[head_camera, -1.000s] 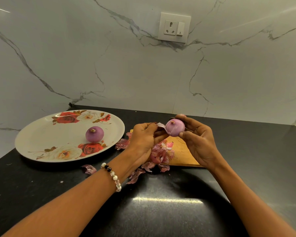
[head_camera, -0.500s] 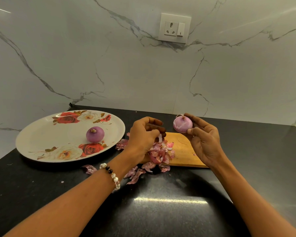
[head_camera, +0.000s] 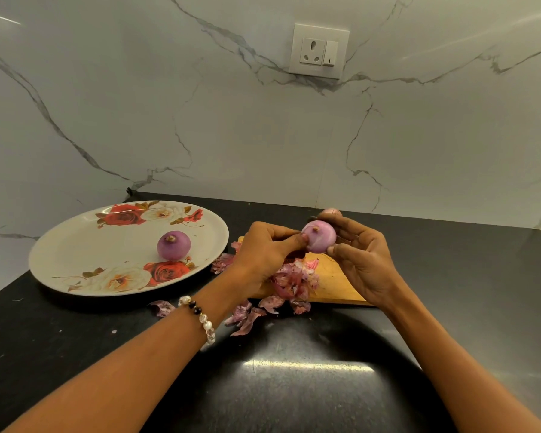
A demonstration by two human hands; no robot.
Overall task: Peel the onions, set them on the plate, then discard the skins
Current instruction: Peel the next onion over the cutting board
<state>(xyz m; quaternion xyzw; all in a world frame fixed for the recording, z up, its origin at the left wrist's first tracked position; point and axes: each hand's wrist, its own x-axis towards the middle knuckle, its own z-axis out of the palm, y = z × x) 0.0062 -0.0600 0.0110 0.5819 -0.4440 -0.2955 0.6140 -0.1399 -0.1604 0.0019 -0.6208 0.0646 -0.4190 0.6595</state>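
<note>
An onion (head_camera: 319, 240) is gripped by curled fingers of both hands (left (head_camera: 264, 256), right (head_camera: 364, 260)) above the board (head_camera: 334, 281).

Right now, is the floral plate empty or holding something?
Holding something: one peeled purple onion sits on the white floral plate.

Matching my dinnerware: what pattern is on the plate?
The plate is white with red and cream roses, seen in the head view.
</note>
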